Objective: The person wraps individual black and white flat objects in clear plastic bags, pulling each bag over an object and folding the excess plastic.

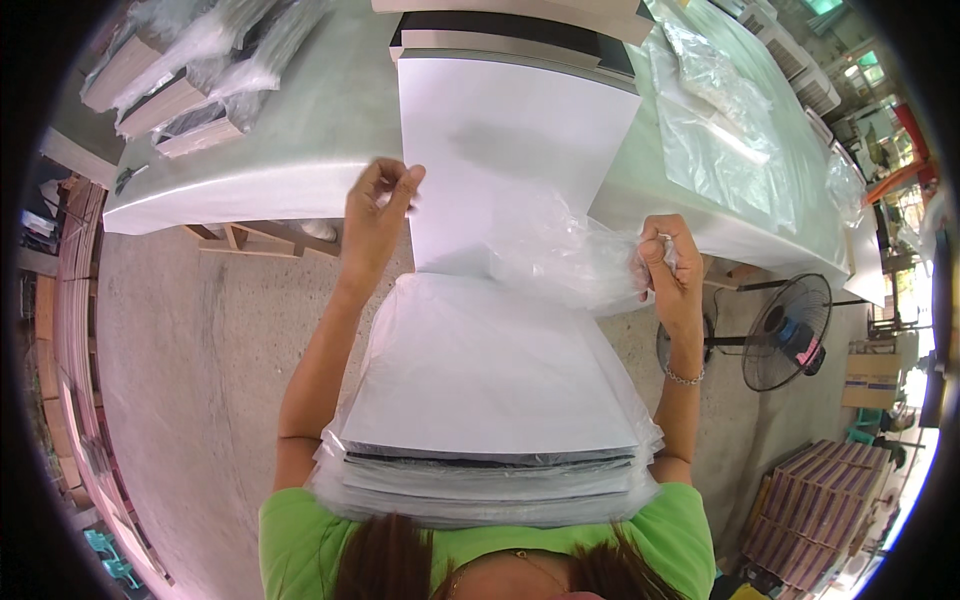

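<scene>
A white sheet or board (pixel 520 130) lies over the table's near edge and reaches down toward me. My right hand (pixel 670 260) is closed around the crumpled edge of a clear plastic bag (pixel 570 250), which spreads across the sheet's lower part. My left hand (pixel 380 205) is raised by the sheet's left edge, its fingers curled in; what they hold, if anything, I cannot make out. Between my forearms, close to my body, is a stack of white sheets in clear plastic (pixel 490 370), with dark edges showing among the layers.
Beyond the sheet stands a pile of black and beige boards (pixel 515 40) on the pale-covered table (pixel 310 120). Plastic-wrapped boards (pixel 190 90) lie at the far left, near scissors (pixel 127 178). Flat plastic bags (pixel 720 150) cover the right side. A fan (pixel 790 330) stands at right.
</scene>
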The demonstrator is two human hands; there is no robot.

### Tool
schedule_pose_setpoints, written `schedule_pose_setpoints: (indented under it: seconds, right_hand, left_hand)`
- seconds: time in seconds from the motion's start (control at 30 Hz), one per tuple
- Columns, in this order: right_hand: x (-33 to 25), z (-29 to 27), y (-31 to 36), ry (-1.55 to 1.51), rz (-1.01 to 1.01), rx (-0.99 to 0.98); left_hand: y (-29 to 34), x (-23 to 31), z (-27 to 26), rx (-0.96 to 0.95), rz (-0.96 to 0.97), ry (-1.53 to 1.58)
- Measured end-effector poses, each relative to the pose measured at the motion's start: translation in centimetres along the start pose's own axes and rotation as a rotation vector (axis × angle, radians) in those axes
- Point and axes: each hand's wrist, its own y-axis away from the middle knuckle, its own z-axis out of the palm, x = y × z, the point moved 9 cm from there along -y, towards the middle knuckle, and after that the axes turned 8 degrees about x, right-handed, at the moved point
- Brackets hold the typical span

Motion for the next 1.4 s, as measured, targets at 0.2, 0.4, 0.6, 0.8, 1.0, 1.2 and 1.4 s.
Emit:
schedule_pose_setpoints:
  seconds: [0.2, 0.4, 0.6, 0.8, 1.0, 1.2, 1.4]
  right_hand:
    - [-1.4, 4.0, -0.6, 0.014, 0.021, -0.081]
    - [0.7, 4.7, 2.1, -0.198, 0.27, -0.669]
    - [2.8, -1.4, 2.9, -1.053, 0.181, 0.186]
    - [4.4, -2.0, 2.5, -1.099, 0.134, 0.132]
    - [9.6, -0.6, 6.0, -0.501, 0.023, -0.468]
    - [0.7, -2.0, 2.3, -0.965, -0.118, -0.079]
    - [5.5, -1.9, 0.8, -1.214, 0.24, 0.349]
  left_hand:
    - [7.5, 9.0, 10.5, -0.499, 0.686, -0.384]
    - [4.8, 3.4, 9.5, -0.661, -0.231, 0.471]
    - [8.3, 0.5, 10.0, -0.929, -0.79, 0.986]
    - [7.5, 1.5, 5.9, -0.794, 0.265, 0.592]
    - [1.6, -0.2, 1.3, -0.436, -0.395, 1.201]
    - [5.2, -6.2, 3.1, -0.412, -0.559, 0.585]
    - [8.1, -10.9, 3.8, -1.205, -0.622, 0.763]
